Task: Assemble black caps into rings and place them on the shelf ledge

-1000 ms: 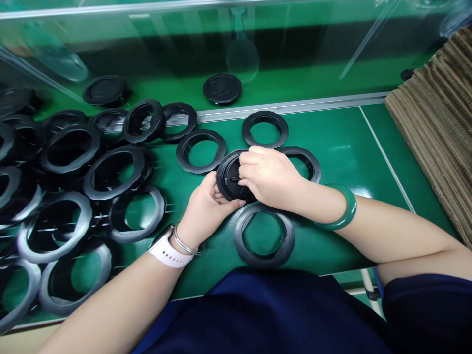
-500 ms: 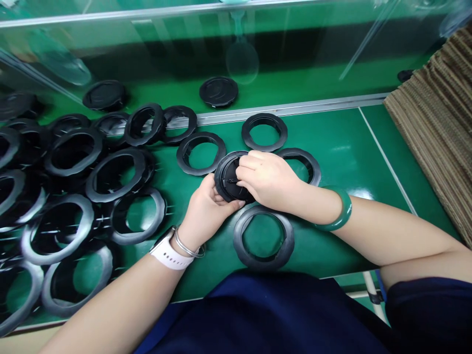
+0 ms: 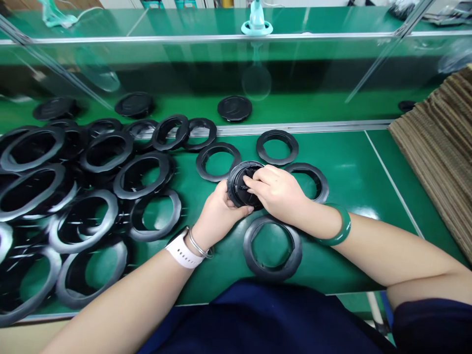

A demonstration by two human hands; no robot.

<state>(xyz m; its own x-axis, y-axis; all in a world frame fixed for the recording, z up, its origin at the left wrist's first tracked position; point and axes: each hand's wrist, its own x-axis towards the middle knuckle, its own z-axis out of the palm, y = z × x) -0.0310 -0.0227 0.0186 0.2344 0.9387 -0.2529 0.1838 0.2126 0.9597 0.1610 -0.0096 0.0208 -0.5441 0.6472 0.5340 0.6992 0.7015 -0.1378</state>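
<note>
Left hand (image 3: 217,214) curled under the lower left edge of a black round plastic cap (image 3: 236,189), fingers wrapped beneath it with their tips showing below the rim, the cap tilted and held above a green work mat (image 3: 342,172). Far to the left of the cap, a heap of overlapping black scalloped rings (image 3: 83,248), several leaning on one another, and closer in, one separate ring (image 3: 133,216) lying flat. Just left of the cap, on the left wrist, a white smartwatch strap (image 3: 183,253) and a thin silver bangle (image 3: 199,244). Up and to the left of the cap, another flat ring (image 3: 201,162). Straight behind the cap, past an aluminium rail (image 3: 302,128), a flat black disc (image 3: 234,108) on a green surface. Right hand (image 3: 276,194) on the cap's face, fingers bent and pressed together, tips bunched near its centre on a dark part too small to make out. Directly below the cap, a larger ring (image 3: 248,250); above and to the right, two more (image 3: 277,134) (image 3: 320,179). To the right of the cap, a green jade bangle (image 3: 341,231) on the right wrist, and at the far right, a stack of corrugated cardboard (image 3: 429,157).
</note>
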